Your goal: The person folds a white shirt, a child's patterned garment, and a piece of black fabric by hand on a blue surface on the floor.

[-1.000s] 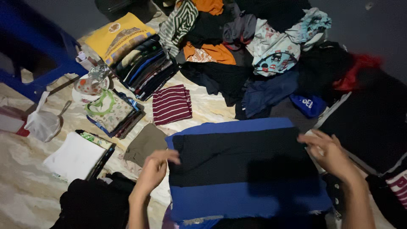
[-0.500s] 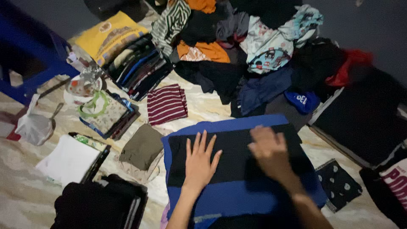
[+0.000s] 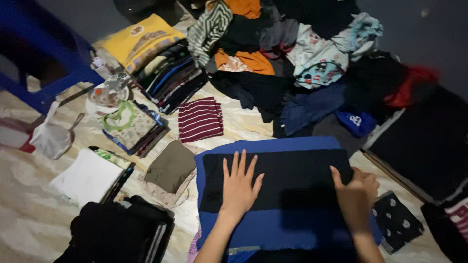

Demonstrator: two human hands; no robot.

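Pressing your flat, open left hand (image 3: 239, 187) on the blue-and-black garment (image 3: 280, 195), you have slid your right hand (image 3: 357, 195) outward to pinch its right edge, smoothing the fold.

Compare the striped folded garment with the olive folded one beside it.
The maroon-and-white striped garment is patterned; the olive garment is plain. The striped one lies farther from the person, close to the heap of unfolded clothes; the olive one lies nearer, just left of the blue-and-black cloth that both hands press on. The olive one rests on another pale cloth; the striped one lies straight on the floor covering. Both are folded flat, and no hand touches either.
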